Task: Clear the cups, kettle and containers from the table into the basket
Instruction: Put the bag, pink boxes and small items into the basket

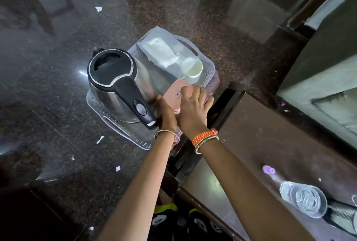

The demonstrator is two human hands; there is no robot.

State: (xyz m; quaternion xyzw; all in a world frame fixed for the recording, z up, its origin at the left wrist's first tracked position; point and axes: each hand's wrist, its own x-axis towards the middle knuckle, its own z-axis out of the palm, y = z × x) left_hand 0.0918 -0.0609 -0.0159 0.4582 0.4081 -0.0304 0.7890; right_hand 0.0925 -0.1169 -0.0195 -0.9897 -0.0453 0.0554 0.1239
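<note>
Both hands, left hand (165,112) and right hand (193,106), have fingers clamped on the pink container (178,94), low in the basket (209,67) right of the kettle (117,84); light, stiff, smooth plastic, best gripped by its edges

In the basket (209,67), the kettle (116,84) fills the left end; the lidded container (176,96) sits just right of it, the cup (193,70) behind.

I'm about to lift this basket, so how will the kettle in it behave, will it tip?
The kettle stands tall on the basket floor and fills its left end, so it may rock or tip if the basket tilts. Its steel body looks smooth, probably slippery; the black handle is the safer grip.
</note>
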